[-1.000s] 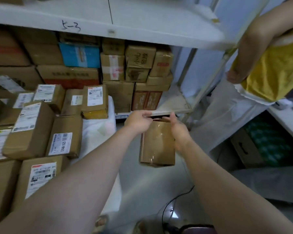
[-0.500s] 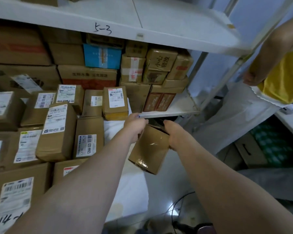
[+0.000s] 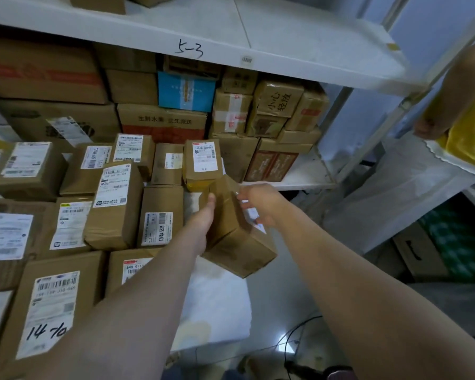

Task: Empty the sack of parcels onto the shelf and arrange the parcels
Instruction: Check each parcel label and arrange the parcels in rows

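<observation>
Parcel (image 3: 236, 239) is in the air between both your hands, tilted, far corner up.

- Just behind it, touching or nearly: an upright labelled box (image 3: 202, 163).
- Left of it: the 12V44 box (image 3: 161, 215), then the rest of the pile.
- Under it: a white sheet (image 3: 217, 297), bare at that spot.
- Behind and right of it: the lower shelf board (image 3: 299, 174), with stacked cartons at the back.
- Above it: the upper board (image 3: 285, 42), marked 5-3.
- Far right of it: another person in a yellow top (image 3: 466, 133).
- Below it, on the floor: a black cable (image 3: 294, 333).

Your left hand (image 3: 203, 223) grips the parcel's left side, thumb on the top face, arm stretched forward. Your right hand (image 3: 261, 204) holds the right side, fingers curled over a white label.
</observation>
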`<state>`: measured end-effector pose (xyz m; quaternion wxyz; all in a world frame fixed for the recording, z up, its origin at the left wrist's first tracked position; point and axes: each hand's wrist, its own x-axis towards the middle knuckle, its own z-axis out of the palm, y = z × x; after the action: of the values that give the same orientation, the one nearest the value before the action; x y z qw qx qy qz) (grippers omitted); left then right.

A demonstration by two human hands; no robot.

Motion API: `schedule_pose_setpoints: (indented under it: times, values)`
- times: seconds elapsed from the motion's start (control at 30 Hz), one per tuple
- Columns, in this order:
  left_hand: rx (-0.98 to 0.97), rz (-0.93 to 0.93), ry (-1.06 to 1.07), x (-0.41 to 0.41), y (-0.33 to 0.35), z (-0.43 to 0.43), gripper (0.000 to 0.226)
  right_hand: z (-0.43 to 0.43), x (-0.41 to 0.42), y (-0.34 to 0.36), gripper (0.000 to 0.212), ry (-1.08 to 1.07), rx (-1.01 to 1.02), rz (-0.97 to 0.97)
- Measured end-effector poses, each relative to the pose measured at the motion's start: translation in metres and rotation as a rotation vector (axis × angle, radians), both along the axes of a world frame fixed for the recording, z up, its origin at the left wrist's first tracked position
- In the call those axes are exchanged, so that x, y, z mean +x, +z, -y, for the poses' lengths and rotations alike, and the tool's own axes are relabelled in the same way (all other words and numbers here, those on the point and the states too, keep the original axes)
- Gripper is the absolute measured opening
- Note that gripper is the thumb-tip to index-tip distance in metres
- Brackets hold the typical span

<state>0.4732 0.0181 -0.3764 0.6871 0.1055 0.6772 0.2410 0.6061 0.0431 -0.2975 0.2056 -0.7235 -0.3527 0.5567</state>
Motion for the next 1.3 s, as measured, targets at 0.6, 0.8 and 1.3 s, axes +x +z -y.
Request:
schedule_pose_setpoints:
  times: [0.6, 0.8, 1.3]
  values:
    - [0.285, -0.509, -0.124, -0.016, -0.008, 0.036, 0.050, 0.046, -0.009, -0.063, 0.033, -0.051, -0.123, 0.033]
    - [0.358, -0.451, -0.137, -0.015, -0.007, 0.025, 0.061, 0.031, -0.023, -0.073, 0.039, -0.107, -0.030, -0.006]
    - [0.495, -0.656, -0.468, -0.029, -0.030, 0.070, 0.056, 0.069, -0.026, -0.120, 0.026, 0.098, 0.179, 0.213]
